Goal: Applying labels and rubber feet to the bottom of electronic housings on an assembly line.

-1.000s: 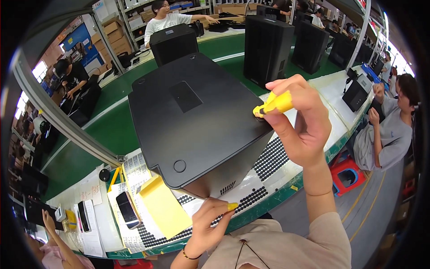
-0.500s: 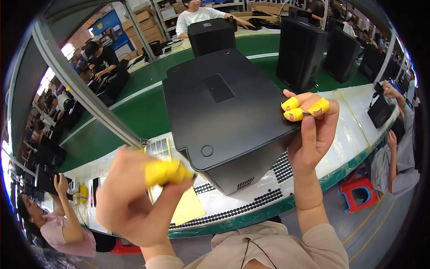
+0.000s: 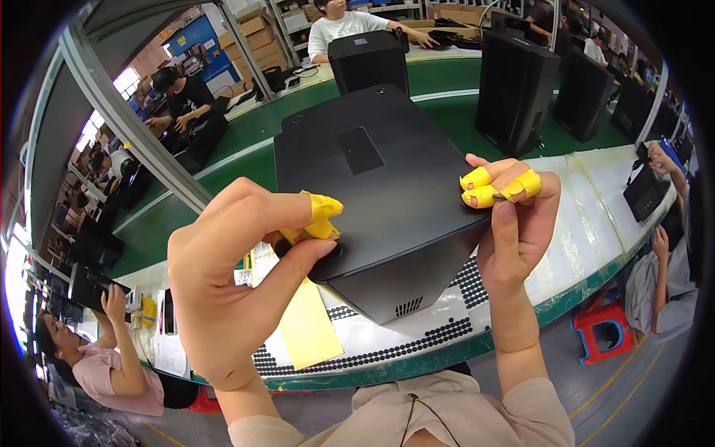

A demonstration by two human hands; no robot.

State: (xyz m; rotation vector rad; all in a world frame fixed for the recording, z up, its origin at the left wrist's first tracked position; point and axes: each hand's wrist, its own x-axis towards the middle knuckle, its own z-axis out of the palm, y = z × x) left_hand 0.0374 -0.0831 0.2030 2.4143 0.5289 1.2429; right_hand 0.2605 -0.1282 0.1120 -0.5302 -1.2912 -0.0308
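Note:
A large black box-shaped housing (image 3: 402, 186) lies in front of me with its broad flat face up. My left hand (image 3: 231, 276) is at its near left corner, yellow tape on the fingertips. Thumb and fingers there pinch a small dark round pad (image 3: 338, 252) against or just over the corner; whether it touches is hidden. At the right edge of the face is my right hand (image 3: 518, 231), also with yellow-taped fingers. Between its thumb and fingers a small black piece (image 3: 497, 197) shows; its full shape is covered.
Rows of black round pads (image 3: 402, 352) and a yellow sheet (image 3: 309, 335) lie on the white bench near me. Beyond is a green conveyor (image 3: 439, 78) with tall black cabinets (image 3: 515, 93). A metal post (image 3: 119, 104) rises at left. Other people work around; a red stool (image 3: 603, 328) stands right.
My left hand has moved right and up onto the housing's near left corner, where the round mark is now covered. My right hand stays at the right edge. The view has shifted slightly.

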